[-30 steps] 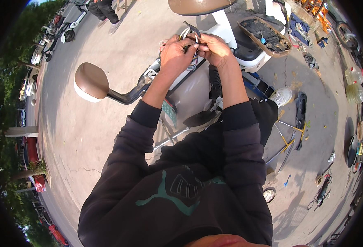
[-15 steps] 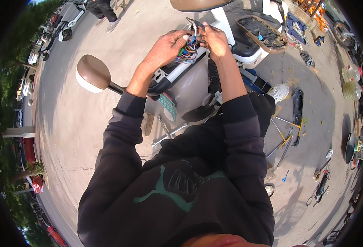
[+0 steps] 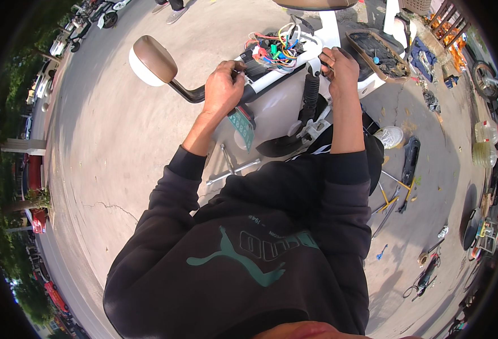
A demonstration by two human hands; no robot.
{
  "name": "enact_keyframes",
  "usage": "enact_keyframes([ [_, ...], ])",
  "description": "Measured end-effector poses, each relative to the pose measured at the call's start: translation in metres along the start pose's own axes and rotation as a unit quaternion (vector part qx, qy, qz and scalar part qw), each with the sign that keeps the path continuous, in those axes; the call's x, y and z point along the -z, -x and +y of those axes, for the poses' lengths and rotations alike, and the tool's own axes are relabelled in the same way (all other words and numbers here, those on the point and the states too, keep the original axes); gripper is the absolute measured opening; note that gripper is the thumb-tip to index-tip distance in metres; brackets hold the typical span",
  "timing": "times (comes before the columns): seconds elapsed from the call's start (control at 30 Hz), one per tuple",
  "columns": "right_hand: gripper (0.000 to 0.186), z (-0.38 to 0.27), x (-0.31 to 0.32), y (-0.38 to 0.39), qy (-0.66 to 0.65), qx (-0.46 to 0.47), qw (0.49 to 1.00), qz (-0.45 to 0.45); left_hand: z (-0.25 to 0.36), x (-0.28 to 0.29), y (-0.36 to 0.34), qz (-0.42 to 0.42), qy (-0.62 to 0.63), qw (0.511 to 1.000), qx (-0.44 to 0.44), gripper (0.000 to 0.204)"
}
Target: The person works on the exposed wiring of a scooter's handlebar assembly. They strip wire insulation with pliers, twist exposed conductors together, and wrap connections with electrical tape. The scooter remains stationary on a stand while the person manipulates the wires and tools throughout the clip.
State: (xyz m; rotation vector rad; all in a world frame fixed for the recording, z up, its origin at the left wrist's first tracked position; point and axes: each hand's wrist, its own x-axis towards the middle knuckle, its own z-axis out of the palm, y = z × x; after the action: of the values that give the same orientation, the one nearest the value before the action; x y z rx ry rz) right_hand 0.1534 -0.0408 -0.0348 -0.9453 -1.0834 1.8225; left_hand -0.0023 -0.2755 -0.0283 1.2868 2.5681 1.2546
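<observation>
Scooter handlebar [image 3: 283, 76], housing off; wire bundle [image 3: 274, 48] exposed at centre. My left hand [image 3: 223, 87] is closed around the left bar, my right hand [image 3: 339, 65] wrapped on the right (fingertips hidden). Best hold steady, avoid snagging wires.

Bright daylight, soft shadows on pavement [image 3: 119, 141], strong fisheye bend w/ black rim.

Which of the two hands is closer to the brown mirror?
The left hand. It grips the handlebar just beside the stalk of the brown mirror, while the right hand sits far across the white scooter front.
</observation>
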Motion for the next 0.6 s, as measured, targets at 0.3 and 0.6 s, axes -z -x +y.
enact_keyframes([
  [0.3, 0.032, 0.029, 0.014, 0.043, 0.076, -0.045, 0.995, -0.051, -0.006, 0.003, -0.011, 0.003, -0.118, 0.988, -0.102, 0.042],
  [0.6, 0.041, 0.018, 0.015, 0.041, 0.237, 0.059, 0.966, -0.087, 0.027, 0.01, -0.012, 0.066, -0.094, 0.955, -0.272, 0.022],
])
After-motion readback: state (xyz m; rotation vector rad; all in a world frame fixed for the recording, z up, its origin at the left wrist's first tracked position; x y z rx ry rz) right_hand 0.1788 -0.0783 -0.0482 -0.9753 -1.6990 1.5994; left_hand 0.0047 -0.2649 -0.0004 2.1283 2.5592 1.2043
